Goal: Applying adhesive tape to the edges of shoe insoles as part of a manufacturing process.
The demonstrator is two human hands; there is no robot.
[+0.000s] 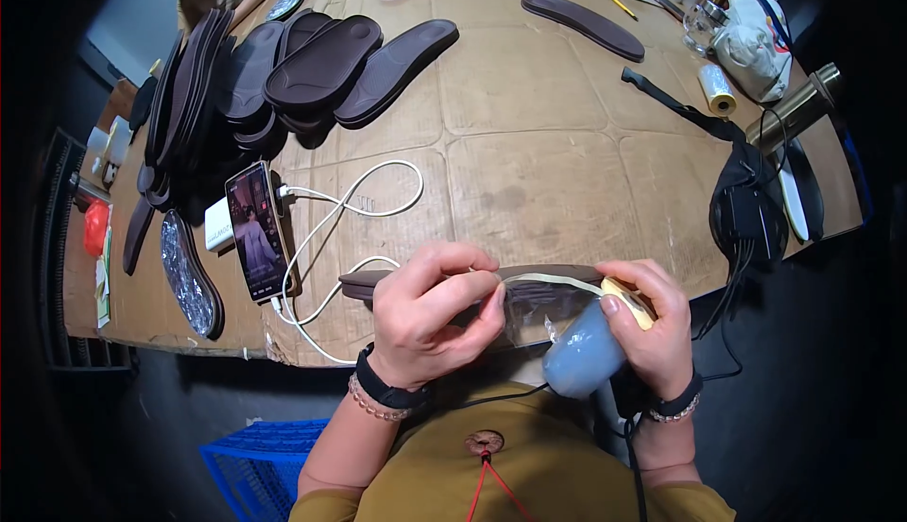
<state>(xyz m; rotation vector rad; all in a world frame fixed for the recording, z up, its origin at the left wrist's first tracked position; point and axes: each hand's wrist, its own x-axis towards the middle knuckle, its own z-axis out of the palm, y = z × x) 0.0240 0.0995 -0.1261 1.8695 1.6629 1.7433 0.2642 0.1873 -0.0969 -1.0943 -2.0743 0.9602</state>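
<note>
My right hand (652, 319) is wrapped round a roll of plastic wrap (583, 352), bluish and glossy with a pale yellow core end. From it a pale strip of film (553, 280) stretches across to my left hand (439, 309), whose fingers are pinched together around the strip's other end. Clear film also hangs between the hands. Behind and beneath them, a dark brown shoe sole (357, 281) lies at the near table edge, its middle partly covered by my fingers and the film.
Brown soles (326, 64) are heaped at the left, with a film-wrapped sole (189, 272) nearer me. A lit phone (255, 229) leans against a white power bank (218, 224), cabled in white. At right are a black pouch (746, 205), a metal flask (798, 106) and another wrap roll (716, 89). Co-workers sit across.
</note>
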